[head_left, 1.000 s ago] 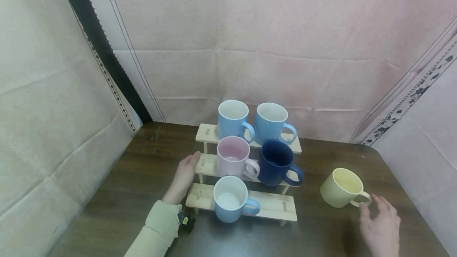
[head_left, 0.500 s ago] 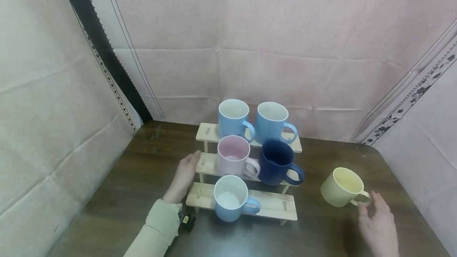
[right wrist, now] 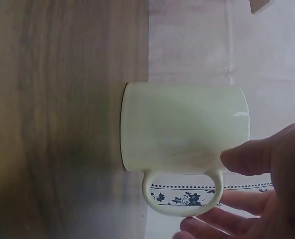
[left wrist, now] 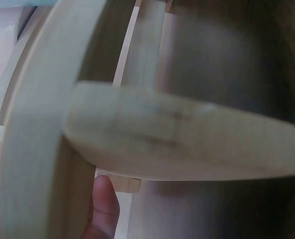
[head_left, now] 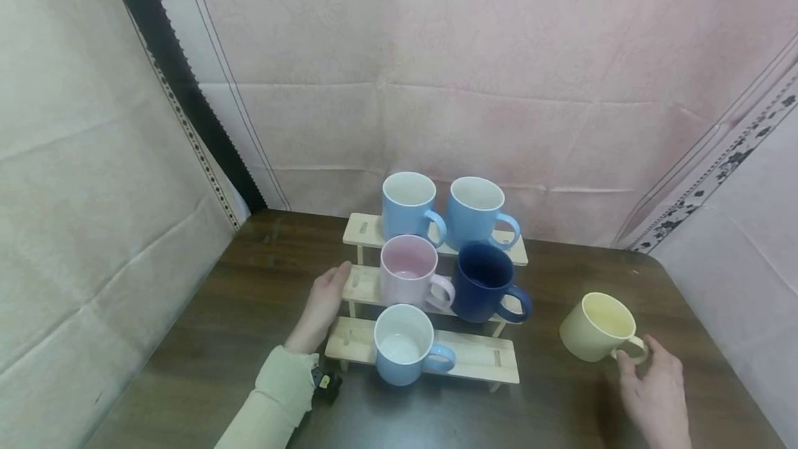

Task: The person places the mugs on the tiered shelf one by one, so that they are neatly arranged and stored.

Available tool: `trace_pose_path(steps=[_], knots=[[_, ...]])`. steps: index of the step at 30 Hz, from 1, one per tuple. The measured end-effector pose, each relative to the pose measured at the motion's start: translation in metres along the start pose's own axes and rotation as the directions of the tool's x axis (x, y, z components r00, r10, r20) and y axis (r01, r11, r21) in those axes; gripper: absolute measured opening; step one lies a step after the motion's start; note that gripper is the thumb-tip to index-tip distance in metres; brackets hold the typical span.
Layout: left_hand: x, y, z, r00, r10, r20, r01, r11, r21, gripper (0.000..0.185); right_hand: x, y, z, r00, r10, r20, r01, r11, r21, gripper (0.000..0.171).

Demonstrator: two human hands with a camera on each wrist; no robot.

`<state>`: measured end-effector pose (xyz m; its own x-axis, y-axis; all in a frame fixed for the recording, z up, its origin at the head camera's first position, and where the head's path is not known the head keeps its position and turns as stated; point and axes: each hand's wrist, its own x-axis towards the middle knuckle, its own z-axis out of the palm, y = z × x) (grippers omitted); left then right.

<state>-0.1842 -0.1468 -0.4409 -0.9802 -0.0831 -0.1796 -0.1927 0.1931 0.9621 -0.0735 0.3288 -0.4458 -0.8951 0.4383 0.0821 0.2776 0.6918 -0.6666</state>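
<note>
A three-tier wooden rack stands mid-table with mugs on every tier. My left hand grips its left end at the middle shelf; in the left wrist view a fingertip shows beyond a wooden leg, the other fingers hidden. On the right, a pale yellow mug stands upright on the table, handle toward my right hand. Thumb and fingers of that hand are spread around the handle, the thumb close to the mug's side and the fingertips right at the handle's outer curve.
Two light blue mugs stand on the top tier. A pink mug and a dark blue mug share the middle one, and another light blue mug the lowest. Pale cloth hangs behind the dark wooden table.
My right hand has shifted a little left, its thumb coming in closer under the yellow mug's handle. The left hand, the rack and the mugs stay in place.
</note>
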Motion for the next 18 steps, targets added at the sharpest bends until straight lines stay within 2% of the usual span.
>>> trace_pose_path(steps=[18], knots=[[0.0003, 0.0003, -0.0003, 1.000, -0.002, -0.004, 0.002, 1.000, -0.017, 0.076, -0.0085, 0.0057, -0.0019, 0.997, 0.072, -0.004, -0.072, 0.997, -0.041, 0.055]])
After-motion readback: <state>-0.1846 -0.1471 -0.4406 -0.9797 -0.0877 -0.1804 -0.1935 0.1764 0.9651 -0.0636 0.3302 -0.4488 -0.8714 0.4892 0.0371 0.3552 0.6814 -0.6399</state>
